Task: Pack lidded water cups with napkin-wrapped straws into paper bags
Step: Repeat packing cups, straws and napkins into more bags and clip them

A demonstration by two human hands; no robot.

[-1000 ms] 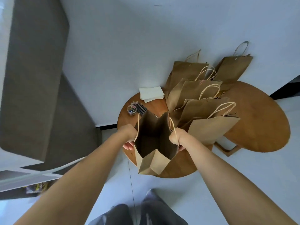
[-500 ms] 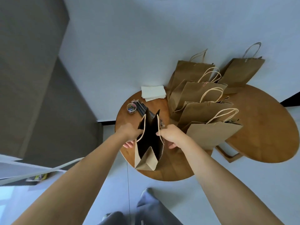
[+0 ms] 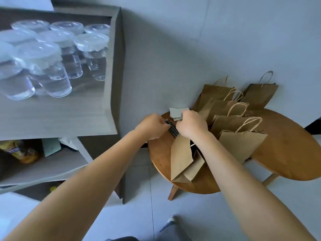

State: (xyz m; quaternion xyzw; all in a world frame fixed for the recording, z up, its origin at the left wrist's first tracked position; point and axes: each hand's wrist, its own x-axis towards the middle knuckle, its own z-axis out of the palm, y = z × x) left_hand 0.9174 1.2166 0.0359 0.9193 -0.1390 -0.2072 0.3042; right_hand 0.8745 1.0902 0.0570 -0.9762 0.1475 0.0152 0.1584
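Since the earlier frame both hands are no longer spreading the near paper bag [image 3: 180, 159]; it is now lying slumped on the round wooden table [image 3: 159, 159]. The left hand [image 3: 151, 126] is pinching the black straws [image 3: 172, 129] at their far end. The right hand [image 3: 191, 126] is curling over the napkin stack [image 3: 175, 113], apparently gripping a napkin. Lidded water cups [image 3: 52, 56] are standing on the grey shelf [image 3: 69, 112] at left. Further paper bags [image 3: 241, 143] are standing beside the right forearm.

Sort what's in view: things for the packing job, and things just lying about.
Job: lidded cups on the shelf; black straws, left hand; napkins, right hand; open bag; other bags.

Lying about: packets and box on the lower shelf.
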